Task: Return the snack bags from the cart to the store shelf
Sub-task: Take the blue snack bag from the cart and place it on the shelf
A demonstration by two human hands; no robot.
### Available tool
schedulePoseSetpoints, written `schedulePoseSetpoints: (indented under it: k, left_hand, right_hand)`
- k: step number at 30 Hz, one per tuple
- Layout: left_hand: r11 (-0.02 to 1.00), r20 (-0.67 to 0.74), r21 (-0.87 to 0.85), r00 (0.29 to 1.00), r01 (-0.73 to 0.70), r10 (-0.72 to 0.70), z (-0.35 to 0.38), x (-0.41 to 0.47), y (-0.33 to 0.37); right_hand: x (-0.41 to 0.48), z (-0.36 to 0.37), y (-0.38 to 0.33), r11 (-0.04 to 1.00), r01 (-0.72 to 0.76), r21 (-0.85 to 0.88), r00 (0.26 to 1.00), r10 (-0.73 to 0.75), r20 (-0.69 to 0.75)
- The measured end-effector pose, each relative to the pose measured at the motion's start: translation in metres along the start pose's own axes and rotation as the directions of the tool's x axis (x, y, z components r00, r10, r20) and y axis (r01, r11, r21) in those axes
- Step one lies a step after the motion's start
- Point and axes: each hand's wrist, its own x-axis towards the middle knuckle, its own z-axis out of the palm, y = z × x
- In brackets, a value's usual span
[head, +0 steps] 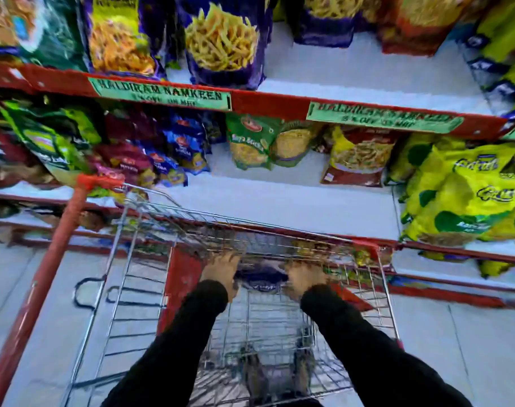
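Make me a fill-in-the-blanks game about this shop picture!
1. Both hands, the left hand and the right hand, reach down into the wire ____.
2. Between the hands sits a dark ____ snack bag.
3. The cart's handle is coloured ____.
4. The person's sleeves are ____.

Missing words: cart; blue; red; black

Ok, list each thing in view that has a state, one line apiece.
Left hand: down in the cart, fingers on the bag.
Right hand: down in the cart, on the same bag.
Dark purple snack bag: in the cart, between both hands.
Wire shopping cart with red trim: parked against the shelves.
White middle shelf: partly bare.
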Motion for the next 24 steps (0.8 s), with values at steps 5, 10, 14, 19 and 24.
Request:
schedulePoseSetpoints:
  k: [5, 10, 14, 19, 24]
  left_hand:
    - [0.985, -0.028, -0.08, 0.987, 0.154, -0.157, -0.005, 0.01, -0.004]
    - [0.972, -0.033, -0.133, 0.979, 0.193, -0.199, -0.001, 0.012, -0.005]
    - [0.968, -0.101, -0.184, 0.977, 0.169, -0.19, 0.004, 0.011, -0.009]
    - [0.97, -0.328, -0.228, 0.931, 0.084, -0.158, -0.007, -0.017, -0.016]
    - [0.871, -0.516, -0.467, 0.847, -0.153, -0.128, -0.037, -0.054, -0.018]
  right_hand:
    - [0.008, -0.01, 0.002, 0.999, -0.034, 0.012, 0.99, 0.036, -0.139]
    - [0.014, 0.0, 0.003, 0.995, -0.084, 0.053, 0.972, 0.093, -0.215]
    - [0.015, 0.002, 0.005, 0.997, -0.077, 0.029, 0.962, 0.082, -0.262]
    - [-0.005, -0.011, 0.012, 0.994, -0.03, 0.101, 0.891, 0.072, -0.449]
    - [-0.038, -0.037, 0.024, 0.906, 0.138, 0.401, 0.832, 0.114, -0.543]
